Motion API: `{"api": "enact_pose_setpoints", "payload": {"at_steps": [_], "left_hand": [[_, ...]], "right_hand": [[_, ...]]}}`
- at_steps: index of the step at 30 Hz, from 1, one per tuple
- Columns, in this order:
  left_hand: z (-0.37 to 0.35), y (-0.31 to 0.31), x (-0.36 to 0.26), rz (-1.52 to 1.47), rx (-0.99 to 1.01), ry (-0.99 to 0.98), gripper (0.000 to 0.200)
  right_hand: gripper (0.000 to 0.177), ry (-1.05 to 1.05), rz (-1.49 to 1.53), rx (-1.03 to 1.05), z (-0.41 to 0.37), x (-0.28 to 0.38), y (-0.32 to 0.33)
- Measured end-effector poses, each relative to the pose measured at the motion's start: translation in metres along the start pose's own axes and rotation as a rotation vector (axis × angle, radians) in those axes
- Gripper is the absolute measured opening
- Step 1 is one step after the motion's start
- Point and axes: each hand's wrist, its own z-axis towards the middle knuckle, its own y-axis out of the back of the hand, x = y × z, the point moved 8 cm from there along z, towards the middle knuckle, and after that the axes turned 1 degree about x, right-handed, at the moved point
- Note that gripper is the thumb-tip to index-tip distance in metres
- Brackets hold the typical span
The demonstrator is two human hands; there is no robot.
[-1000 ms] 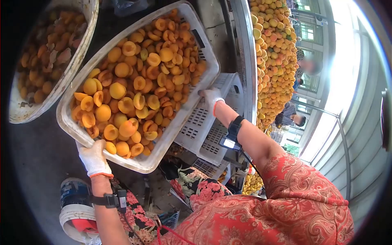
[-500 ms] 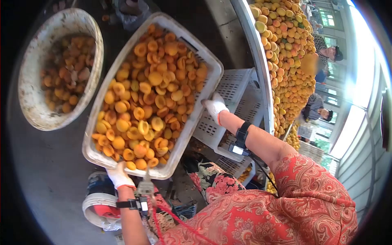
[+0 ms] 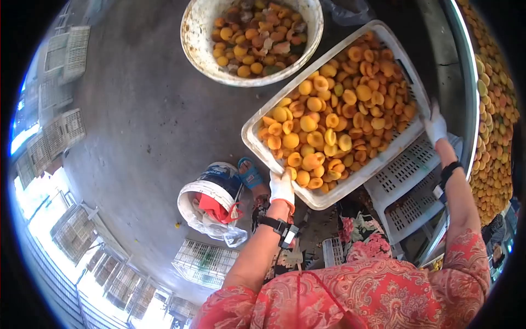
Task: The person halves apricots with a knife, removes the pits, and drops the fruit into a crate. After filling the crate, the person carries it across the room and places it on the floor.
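Observation:
A white plastic crate (image 3: pixel 253 127) full of halved apricots (image 3: pixel 334 118) is in front of me, tilted across the view. My left hand (image 3: pixel 282 188), in a white glove, grips the crate's near left rim, with the fingers partly hidden at the edge. At the right end of the crate, my gloved right hand (image 3: pixel 435 125) holds the rim close to the corner; its fingers are slightly blurred. Just beneath that side are white slotted crates (image 3: pixel 392 174).
A dirty white tub (image 3: pixel 192 44) with apricots and scraps stands beyond the crate. A bucket (image 3: pixel 189 192) holding red cloth stands left of my foot (image 3: pixel 252 175). At right, a metal-edged table (image 3: pixel 470 93) bears piled apricots (image 3: pixel 490 148). A white basket (image 3: pixel 205 263) sits lower left.
The view has swung left, so the crate and tub appear farther right. Both hands are still on the crate; my right hand is now nearer its far right corner.

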Motion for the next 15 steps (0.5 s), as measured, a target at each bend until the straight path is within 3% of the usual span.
{"api": "enact_pose_setpoints", "payload": {"at_steps": [1,2,5,8,11,12,14,15], "left_hand": [[-0.008,-0.003,-0.006,-0.052,0.011,0.084,0.051],[-0.003,-0.005,-0.004,-0.065,0.024,0.086,0.051],[0.011,-0.003,0.001,-0.255,0.165,-0.007,0.038],[0.013,0.003,-0.007,-0.223,0.179,0.044,0.032],[0.019,0.012,-0.049,-0.17,0.132,-0.064,0.027],[0.031,0.027,-0.057,-0.065,0.156,-0.076,0.025],[0.045,0.046,-0.092,0.012,0.097,-0.215,0.016],[0.059,0.062,-0.104,0.097,0.093,-0.229,0.014]], "right_hand": [[0.076,0.083,0.013,0.016,0.026,-0.016,-0.008],[0.068,0.079,0.264,0.057,0.042,-0.031,-0.006],[0.069,0.018,0.123,0.107,0.049,-0.029,-0.009],[0.074,-0.046,0.279,0.09,0.027,-0.016,-0.006],[0.078,-0.22,0.309,0.045,-0.008,-0.029,-0.012],[0.051,-0.185,0.34,-0.006,-0.019,-0.048,-0.025],[0.053,-0.25,0.435,0.167,-0.056,-0.075,-0.073],[0.054,-0.243,0.403,0.149,-0.079,-0.078,-0.095]]}}
